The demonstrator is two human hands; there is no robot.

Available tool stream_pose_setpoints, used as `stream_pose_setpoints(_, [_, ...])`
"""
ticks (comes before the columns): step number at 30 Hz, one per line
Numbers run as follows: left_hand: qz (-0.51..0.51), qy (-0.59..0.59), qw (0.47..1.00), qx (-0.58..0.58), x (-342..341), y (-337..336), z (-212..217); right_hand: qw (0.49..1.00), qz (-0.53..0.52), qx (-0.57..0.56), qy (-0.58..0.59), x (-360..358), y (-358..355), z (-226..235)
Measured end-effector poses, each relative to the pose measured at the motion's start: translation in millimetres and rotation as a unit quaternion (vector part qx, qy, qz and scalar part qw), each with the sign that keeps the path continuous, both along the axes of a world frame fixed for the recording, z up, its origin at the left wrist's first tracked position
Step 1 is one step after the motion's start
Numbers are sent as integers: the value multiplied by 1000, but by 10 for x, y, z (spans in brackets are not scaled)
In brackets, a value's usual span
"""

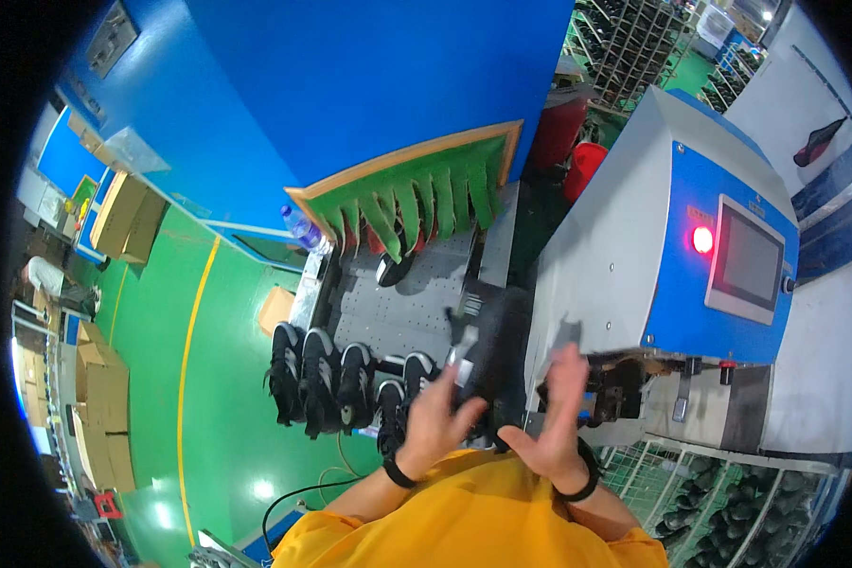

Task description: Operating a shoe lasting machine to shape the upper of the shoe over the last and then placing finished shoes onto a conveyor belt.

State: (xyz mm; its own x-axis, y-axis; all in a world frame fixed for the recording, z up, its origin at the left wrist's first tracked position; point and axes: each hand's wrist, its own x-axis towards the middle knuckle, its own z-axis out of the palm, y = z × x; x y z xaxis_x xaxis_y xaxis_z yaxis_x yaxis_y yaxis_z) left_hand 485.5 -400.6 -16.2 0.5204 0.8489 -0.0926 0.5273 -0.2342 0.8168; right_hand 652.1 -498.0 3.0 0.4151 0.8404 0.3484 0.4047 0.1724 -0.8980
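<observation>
My left hand [435, 418] is by the near end of the conveyor, thumb spread from its fingers, fingertips smeared by motion. Right beyond those fingertips is a blurred grey-white strip [464, 346]; whether they touch it cannot be told. A dark, blurred black item [494, 346] lies between the hands, its kind unclear. My right hand [559, 417] is open, fingers stretched up beside the machine, with a small grey shape [566, 333] at their tips. Left of my left hand, several black-and-white sneakers [320, 379] stand in a row along the conveyor's near end.
A perforated dark conveyor [388, 308] leads under green strip curtains [417, 210] of a blue cabinet [379, 76], with another shoe [393, 270] there. At right stands a grey-and-blue machine [615, 237] with a glowing red light [702, 239]. A wire rack [729, 502] holds dark shoes. A bottle [301, 227] stands at the conveyor's left.
</observation>
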Motion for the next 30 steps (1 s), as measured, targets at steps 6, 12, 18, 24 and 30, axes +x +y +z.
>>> stream_pose_setpoints(6, [2, -274, 927, -257, 181, -812, -211, 940, 94, -87, 316, 415, -219, 337])
stream_pose_setpoints(12, [21, -108, 986, -123, 658, -1257, -100, 992, 31, -71, 98, 476, -998, 159])
stream_pose_setpoints(18, [-154, -93, 981, 71, 802, -1473, -153, 980, -51, -62, -182, 599, -1519, 322])
stream_pose_setpoints(24, [-369, 93, 918, 108, 1231, -1865, -141, 981, -28, -156, -113, 1095, -2164, 85])
stream_pose_setpoints(30, [-111, -227, 922, -294, 1265, -2054, -371, 698, -91, -39, 709, 1257, -2624, -410])
